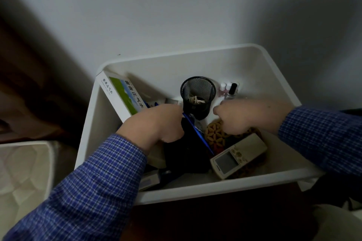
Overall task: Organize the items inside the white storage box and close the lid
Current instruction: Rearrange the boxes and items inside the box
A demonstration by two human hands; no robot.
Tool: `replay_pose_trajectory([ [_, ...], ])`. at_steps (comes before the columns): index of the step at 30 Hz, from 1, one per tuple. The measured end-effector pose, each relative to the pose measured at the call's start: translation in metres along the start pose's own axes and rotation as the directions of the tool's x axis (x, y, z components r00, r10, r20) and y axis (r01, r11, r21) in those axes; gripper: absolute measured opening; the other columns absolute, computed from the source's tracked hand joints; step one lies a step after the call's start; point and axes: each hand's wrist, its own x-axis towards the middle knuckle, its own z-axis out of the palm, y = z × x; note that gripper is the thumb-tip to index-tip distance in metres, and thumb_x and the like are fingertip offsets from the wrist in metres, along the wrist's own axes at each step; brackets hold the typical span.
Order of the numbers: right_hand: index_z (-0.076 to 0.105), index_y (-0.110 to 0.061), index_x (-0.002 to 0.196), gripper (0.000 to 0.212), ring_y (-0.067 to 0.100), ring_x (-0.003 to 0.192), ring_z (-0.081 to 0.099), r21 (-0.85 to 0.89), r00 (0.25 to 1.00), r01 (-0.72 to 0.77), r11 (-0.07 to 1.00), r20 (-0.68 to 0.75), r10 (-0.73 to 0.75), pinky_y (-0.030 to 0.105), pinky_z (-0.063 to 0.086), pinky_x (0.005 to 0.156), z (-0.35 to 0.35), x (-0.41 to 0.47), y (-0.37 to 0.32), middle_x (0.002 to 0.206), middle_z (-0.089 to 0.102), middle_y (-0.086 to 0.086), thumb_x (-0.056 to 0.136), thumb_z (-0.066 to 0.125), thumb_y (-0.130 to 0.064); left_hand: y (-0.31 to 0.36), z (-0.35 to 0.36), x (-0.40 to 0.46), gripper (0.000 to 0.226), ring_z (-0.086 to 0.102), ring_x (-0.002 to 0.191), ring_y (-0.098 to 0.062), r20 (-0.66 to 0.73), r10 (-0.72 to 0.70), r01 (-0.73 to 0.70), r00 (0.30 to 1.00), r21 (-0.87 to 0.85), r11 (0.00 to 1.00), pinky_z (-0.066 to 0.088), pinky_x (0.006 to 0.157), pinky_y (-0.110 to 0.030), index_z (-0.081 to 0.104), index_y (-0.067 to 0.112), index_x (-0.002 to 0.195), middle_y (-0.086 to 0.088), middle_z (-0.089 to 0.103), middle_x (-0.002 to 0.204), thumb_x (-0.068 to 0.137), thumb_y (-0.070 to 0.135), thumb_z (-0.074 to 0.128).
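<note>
Both my hands are down inside the open white storage box (pixel 195 195). My left hand (pixel 154 123) has its fingers curled over a black item (pixel 188 154) with a blue strip along it. My right hand (pixel 246 117) is closed on a brown woven mat (pixel 213 133) beside it. A black mesh pen cup (pixel 197 96) stands upright between my hands. A white remote control (pixel 238 155) lies on the mat. A green and white medicine carton (pixel 123 100) leans on the left wall. Small nail polish bottles (pixel 228 89) stand at the back.
The box sits against a pale wall (pixel 176 15). A white lidded surface (pixel 23 174) lies lower left beside the box. Dark wood (pixel 29 84) runs along the left. More small cartons (pixel 150 180) lie under my left forearm in the box.
</note>
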Motion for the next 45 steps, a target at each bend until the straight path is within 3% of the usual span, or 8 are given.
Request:
replay_pose_trajectory([
  [5,0.053,-0.013,0.067,0.025,0.023,0.062,0.06,0.081,0.92,0.067,0.994,-0.39,-0.031,0.035,0.05,0.055,0.003,-0.012,-0.007,0.066,0.056,0.004,0.089,0.059,-0.024,0.003,0.002,0.005,0.031,0.051,0.058,-0.011,-0.008,-0.036,0.035,0.999,-0.048,0.998,0.033,0.043,-0.023,0.049,0.017,0.075,0.001,0.054,0.073,0.092,0.038,0.063],
  [11,0.044,-0.015,0.058,0.035,0.022,0.055,0.051,0.036,0.934,0.051,0.998,-0.355,-0.035,0.029,0.044,0.052,0.008,-0.003,-0.013,0.061,0.047,0.003,0.089,0.059,-0.025,0.009,0.005,0.007,0.04,0.056,0.052,-0.009,0.019,-0.145,0.146,0.989,-0.115,0.983,0.028,0.024,-0.014,0.049,0.013,0.083,0.001,0.058,0.073,0.08,0.039,0.079],
  [15,0.05,-0.017,0.059,0.044,0.019,0.052,0.054,0.042,0.89,0.118,0.992,-0.448,-0.087,0.025,0.041,0.045,0.011,0.002,-0.02,0.054,0.051,-0.004,0.082,0.067,-0.051,0.013,0.0,0.005,0.056,0.057,0.045,-0.011,0.034,-0.208,0.21,0.978,-0.21,0.955,0.034,0.027,-0.016,0.049,0.007,0.109,-0.002,0.057,0.07,0.074,0.032,0.086],
  [19,0.053,-0.013,0.053,0.055,0.015,0.039,0.047,0.136,0.965,0.145,0.98,-0.236,-0.11,0.021,0.034,0.043,0.021,0.012,-0.032,0.043,0.048,-0.004,0.075,0.075,-0.058,0.012,-0.003,0.002,0.072,0.056,0.064,-0.017,0.009,-0.206,0.204,0.978,-0.188,0.961,0.04,0.044,-0.024,0.047,0.008,0.123,0.0,0.05,0.08,0.069,0.03,0.089],
  [23,0.054,-0.014,0.052,0.043,0.015,0.046,0.049,0.244,0.988,0.109,0.964,-0.131,-0.079,0.022,0.039,0.048,0.02,0.016,-0.036,0.045,0.05,-0.004,0.078,0.077,-0.039,0.007,-0.003,0.001,0.061,0.052,0.085,-0.022,-0.008,-0.165,0.162,0.986,-0.156,0.974,0.044,0.066,-0.031,0.045,0.015,0.105,-0.002,0.048,0.092,0.067,0.03,0.09],
  [33,0.074,-0.013,0.07,0.021,0.01,0.051,0.062,0.201,0.973,0.114,0.973,-0.222,-0.068,0.025,0.05,0.054,-0.048,-0.071,-0.01,0.055,0.067,-0.002,0.083,0.063,-0.026,-0.026,-0.022,0.011,0.014,0.068,0.086,-0.034,-0.313,-0.303,0.142,0.9,-0.447,0.883,0.059,0.072,-0.038,0.064,0.005,0.099,-0.018,0.067,0.099,0.088,0.009,0.057],
  [42,0.069,-0.026,0.073,0.012,0.009,0.063,0.07,0.437,0.735,0.268,0.858,-0.669,0.111,0.027,0.055,0.062,-0.082,-0.063,0.019,0.057,0.07,-0.008,0.081,0.072,-0.018,-0.021,-0.056,0.048,0.019,0.058,0.07,-0.018,-0.027,-0.019,0.017,0.999,-0.074,0.997,0.046,0.057,-0.009,0.063,0.012,0.077,-0.004,0.061,0.079,0.092,0.005,0.054],
  [45,0.068,-0.03,0.075,0.009,0.017,0.067,0.071,0.449,0.771,0.189,0.873,-0.618,0.151,0.04,0.061,0.072,-0.073,-0.034,0.01,0.065,0.07,-0.009,0.079,0.068,-0.021,-0.03,-0.031,0.074,0.012,0.061,0.085,-0.029,0.106,-0.094,0.083,0.99,0.103,0.991,0.051,0.072,-0.036,0.063,0.003,0.092,-0.011,0.064,0.096,0.093,0.009,0.052],
])
